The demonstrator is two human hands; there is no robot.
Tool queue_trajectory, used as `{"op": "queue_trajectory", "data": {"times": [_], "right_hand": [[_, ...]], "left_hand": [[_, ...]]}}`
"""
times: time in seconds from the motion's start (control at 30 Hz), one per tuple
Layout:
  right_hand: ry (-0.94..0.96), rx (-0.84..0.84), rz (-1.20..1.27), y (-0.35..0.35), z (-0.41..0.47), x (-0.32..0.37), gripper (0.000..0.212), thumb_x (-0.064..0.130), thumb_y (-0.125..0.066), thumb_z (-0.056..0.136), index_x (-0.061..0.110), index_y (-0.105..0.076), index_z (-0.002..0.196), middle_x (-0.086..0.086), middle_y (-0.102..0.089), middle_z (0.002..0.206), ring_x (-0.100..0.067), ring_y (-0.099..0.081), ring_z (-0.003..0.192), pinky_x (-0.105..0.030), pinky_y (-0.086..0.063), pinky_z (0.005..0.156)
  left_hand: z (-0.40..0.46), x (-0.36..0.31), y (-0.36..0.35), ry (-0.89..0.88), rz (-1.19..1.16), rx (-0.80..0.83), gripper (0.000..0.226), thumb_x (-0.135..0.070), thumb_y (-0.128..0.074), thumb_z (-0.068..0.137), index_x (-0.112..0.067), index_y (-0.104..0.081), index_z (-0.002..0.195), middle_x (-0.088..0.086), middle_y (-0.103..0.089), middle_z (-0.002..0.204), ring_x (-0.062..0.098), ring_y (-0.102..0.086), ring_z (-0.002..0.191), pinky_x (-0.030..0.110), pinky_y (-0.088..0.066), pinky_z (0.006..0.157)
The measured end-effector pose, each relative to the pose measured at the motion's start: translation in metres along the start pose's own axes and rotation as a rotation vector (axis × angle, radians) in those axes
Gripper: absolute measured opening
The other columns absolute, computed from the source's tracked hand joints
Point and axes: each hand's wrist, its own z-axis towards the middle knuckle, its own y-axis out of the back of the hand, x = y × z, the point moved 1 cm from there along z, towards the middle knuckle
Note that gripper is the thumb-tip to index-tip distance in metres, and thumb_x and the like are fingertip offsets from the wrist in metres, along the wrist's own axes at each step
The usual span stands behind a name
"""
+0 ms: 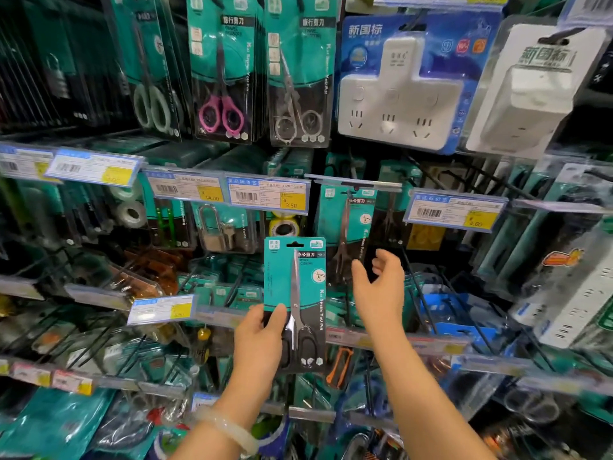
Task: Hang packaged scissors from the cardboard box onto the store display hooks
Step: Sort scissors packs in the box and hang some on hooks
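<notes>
Head view: we are holding one scissors pack (295, 303) upright in the left hand (258, 340), thumb pinching its lower left edge, long axis vertical, hang hole at the top. The right hand (379, 290) is reaching with fingers (386, 260) spread and loosely curved, gripping nothing, just right of the pack. The target hook (355, 187), carrying matching packs, is lying up and right of the hole, nearer the right hand. No cardboard box in view.
</notes>
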Motion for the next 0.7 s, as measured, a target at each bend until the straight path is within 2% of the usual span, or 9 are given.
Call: {"op": "queue_trajectory", "data": {"times": [0.03, 0.1, 0.17, 0.23, 0.33, 0.4, 0.47, 0.57, 0.7], "right_hand": [[0.023, 0.013, 0.036, 0.003, -0.011, -0.001, 0.041, 0.023, -0.061, 0.09, 0.011, -0.047, 0.126, -0.002, -0.053, 0.113, -0.012, -0.053, 0.102, -0.025, -0.043, 0.092], [0.04, 0.137, 0.077, 0.006, -0.033, -0.002, 0.023, 0.024, -0.062, 0.089, 0.018, -0.054, 0.11, 0.005, -0.058, 0.093, -0.003, -0.055, 0.083, -0.012, -0.044, 0.076], [0.054, 0.249, 0.064, 0.006, -0.049, -0.005, 0.007, 0.022, -0.059, 0.091, 0.028, -0.056, 0.09, 0.009, -0.057, 0.079, -0.001, -0.051, 0.068, -0.01, -0.041, 0.062], [0.069, 0.251, 0.096, 0.008, -0.055, -0.009, 0.018, 0.017, -0.056, 0.093, 0.029, -0.055, 0.079, 0.003, -0.056, 0.072, -0.002, -0.045, 0.059, -0.011, -0.039, 0.055], [0.09, 0.184, 0.17, 0.017, -0.053, -0.002, 0.021, 0.014, -0.055, 0.093, 0.026, -0.057, 0.077, -0.013, -0.061, 0.076, -0.007, -0.048, 0.064, -0.016, -0.038, 0.055], [0.125, 0.149, 0.196, 0.023, -0.046, 0.006, 0.021, 0.013, -0.055, 0.093, 0.027, -0.057, 0.077, -0.017, -0.063, 0.082, -0.013, -0.05, 0.068, -0.018, -0.04, 0.056], [0.163, 0.129, 0.203, 0.026, -0.037, 0.014, 0.022, 0.013, -0.055, 0.093, 0.028, -0.056, 0.077, -0.015, -0.062, 0.078, -0.014, -0.049, 0.067, -0.018, -0.039, 0.056], [0.2, 0.11, 0.234, 0.028, -0.026, 0.023, 0.025, 0.011, -0.056, 0.092, 0.03, -0.056, 0.077, -0.002, -0.058, 0.072, -0.012, -0.046, 0.065, -0.013, -0.037, 0.055], [0.207, 0.1, 0.244, 0.028, -0.018, 0.027, 0.026, 0.012, -0.056, 0.093, 0.032, -0.055, 0.077, -0.008, -0.062, 0.077, -0.014, -0.051, 0.07, -0.018, -0.042, 0.058]], "left_hand": [[-0.001, 0.0, -0.004, -0.009, 0.002, 0.005, 0.016, -0.018, -0.054, 0.095, -0.014, -0.063, 0.083, 0.016, -0.058, 0.08, 0.022, -0.05, 0.073, 0.033, -0.036, 0.065], [-0.004, -0.001, -0.011, -0.027, -0.002, 0.018, 0.017, -0.016, -0.054, 0.095, -0.015, -0.063, 0.081, 0.014, -0.061, 0.079, 0.023, -0.053, 0.072, 0.033, -0.04, 0.065], [-0.008, -0.004, -0.018, -0.042, -0.006, 0.037, 0.019, -0.013, -0.054, 0.095, -0.017, -0.062, 0.078, 0.007, -0.062, 0.074, 0.019, -0.053, 0.067, 0.031, -0.041, 0.062], [-0.012, -0.007, -0.024, -0.056, -0.018, 0.064, 0.02, -0.012, -0.055, 0.094, -0.017, -0.062, 0.077, 0.005, -0.062, 0.075, 0.018, -0.053, 0.069, 0.03, -0.041, 0.063], [-0.014, -0.016, -0.032, -0.081, -0.064, 0.102, 0.016, -0.011, -0.056, 0.094, -0.012, -0.065, 0.081, 0.01, -0.065, 0.081, 0.02, -0.057, 0.075, 0.034, -0.045, 0.068], [-0.013, -0.028, -0.039, -0.106, -0.079, 0.118, 0.015, -0.011, -0.056, 0.094, -0.015, -0.065, 0.082, 0.007, -0.067, 0.081, 0.017, -0.059, 0.074, 0.029, -0.047, 0.067], [-0.011, -0.04, -0.045, -0.141, -0.087, 0.12, 0.015, -0.011, -0.056, 0.094, -0.017, -0.064, 0.083, 0.004, -0.067, 0.081, 0.015, -0.06, 0.073, 0.025, -0.049, 0.066], [-0.009, -0.053, -0.051, -0.185, -0.08, 0.101, 0.013, -0.013, -0.057, 0.093, -0.021, -0.061, 0.084, 0.002, -0.067, 0.084, 0.017, -0.06, 0.078, 0.036, -0.049, 0.075], [-0.006, -0.063, -0.055, -0.2, -0.048, 0.078, 0.017, -0.013, -0.058, 0.093, -0.021, -0.059, 0.078, 0.005, -0.064, 0.08, 0.021, -0.057, 0.076, 0.04, -0.047, 0.073]]}}
